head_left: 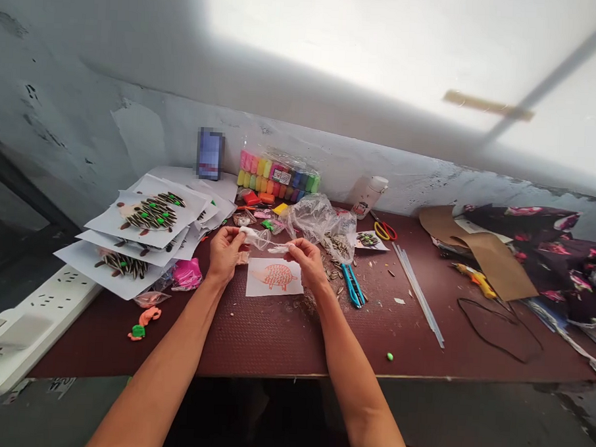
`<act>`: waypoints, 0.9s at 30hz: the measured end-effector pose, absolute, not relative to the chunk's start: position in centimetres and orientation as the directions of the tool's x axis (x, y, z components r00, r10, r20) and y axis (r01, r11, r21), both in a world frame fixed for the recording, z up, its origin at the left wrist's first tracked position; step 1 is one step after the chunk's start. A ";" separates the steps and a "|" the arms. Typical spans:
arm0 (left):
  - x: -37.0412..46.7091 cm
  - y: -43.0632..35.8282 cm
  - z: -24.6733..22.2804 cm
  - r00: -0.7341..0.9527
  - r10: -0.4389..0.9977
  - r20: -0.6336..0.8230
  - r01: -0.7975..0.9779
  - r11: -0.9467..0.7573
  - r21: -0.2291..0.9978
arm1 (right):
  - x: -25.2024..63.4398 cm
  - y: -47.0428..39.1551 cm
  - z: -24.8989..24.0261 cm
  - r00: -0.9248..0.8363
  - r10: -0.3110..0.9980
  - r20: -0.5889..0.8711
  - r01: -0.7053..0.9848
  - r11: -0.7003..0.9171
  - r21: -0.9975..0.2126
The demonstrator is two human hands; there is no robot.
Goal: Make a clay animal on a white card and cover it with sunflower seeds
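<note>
My left hand [224,252] pinches a white lump with clear plastic film [252,236], its fingers closed. Opposite it, my right hand [308,262] grips a small white piece [279,248] between thumb and fingers; it looks like soft clay, but I cannot be sure. Both hands are raised above a white card with an orange hedgehog drawing [276,278], which lies on the dark red table [268,337]. A small peach-coloured piece [242,257] shows beside my left fingers. Loose sunflower seeds [333,272] are scattered just right of my right hand.
Stacked hedgehog pictures [145,220] stand left, near a power strip [31,324]. Behind are packed coloured clay [279,176], a clear bag [318,218] and a white bottle [369,197]. Rightward lie a blue utility knife [353,286], scissors [384,229], glue sticks [419,296] and a glue gun [478,279].
</note>
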State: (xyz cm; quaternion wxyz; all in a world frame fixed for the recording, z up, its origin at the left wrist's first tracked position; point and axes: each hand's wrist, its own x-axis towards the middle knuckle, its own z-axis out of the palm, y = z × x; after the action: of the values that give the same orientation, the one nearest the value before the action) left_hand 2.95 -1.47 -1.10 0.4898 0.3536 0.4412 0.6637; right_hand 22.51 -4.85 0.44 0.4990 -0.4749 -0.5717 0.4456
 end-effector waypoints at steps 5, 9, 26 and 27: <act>3.0 -1.9 -0.2 -0.223 0.975 -0.014 -0.370 -0.071 0.926 | 24.0 -5.0 0.9 -0.166 0.976 0.139 0.403 0.195 -0.894; 3.1 -2.1 0.2 -0.210 0.977 -0.031 -0.405 -0.058 0.913 | 24.0 -5.2 0.9 -0.189 0.979 0.078 0.528 0.168 -0.833; 4.9 -2.5 -0.8 -0.088 0.996 0.035 -0.314 -0.061 0.947 | 22.3 -6.4 2.0 -0.348 0.935 0.072 0.805 0.337 -0.488; 4.8 -2.4 -0.9 -0.087 0.995 0.045 -0.307 -0.069 0.949 | 22.3 -6.4 2.0 -0.337 0.938 0.079 0.804 0.330 -0.495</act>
State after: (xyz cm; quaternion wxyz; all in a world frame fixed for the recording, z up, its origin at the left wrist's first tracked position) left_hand 4.80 -2.45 -0.89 0.5374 0.4097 0.4201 0.6057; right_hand 22.35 -6.41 1.99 0.1789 -0.5474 -0.7956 0.1881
